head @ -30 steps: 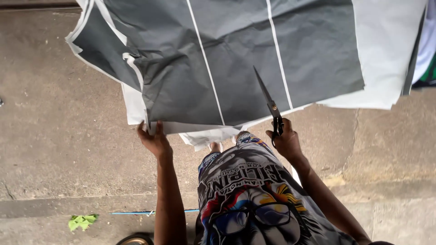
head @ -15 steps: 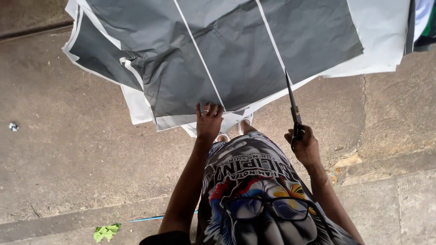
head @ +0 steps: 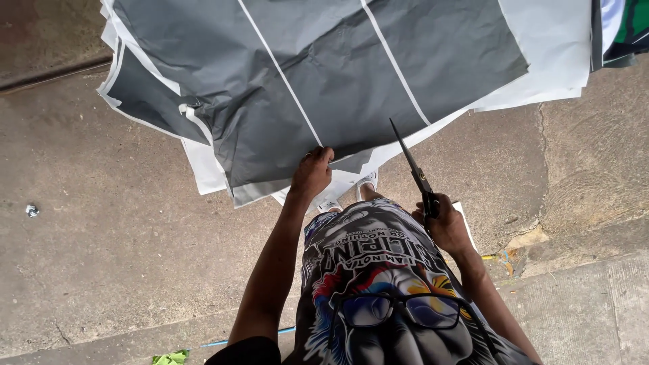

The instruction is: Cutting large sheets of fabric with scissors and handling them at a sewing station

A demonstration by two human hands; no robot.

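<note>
Now I'm pinching the cloth (head: 324, 74) edge tight with my left hand (head: 312, 173), right hand (head: 443, 220) gripping closed scissors (head: 414, 169) just beside it.

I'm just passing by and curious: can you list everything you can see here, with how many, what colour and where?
fabric sheets: a stack, count unclear; dark grey with white stripes, white layers beneath; spread on the ground ahead
scissors: one, dark; blades closed, pointing up toward the fabric edge
concrete ground: grey, all around
crumpled scrap: one, pale; on the ground, far left
green scrap: one; bottom edge, left
green and white cloth: one piece; top right corner
printed shirt: one, black with a colourful picture; worn by the person
left hand: on the near edge of the fabric
right hand: holding the scissors
</note>
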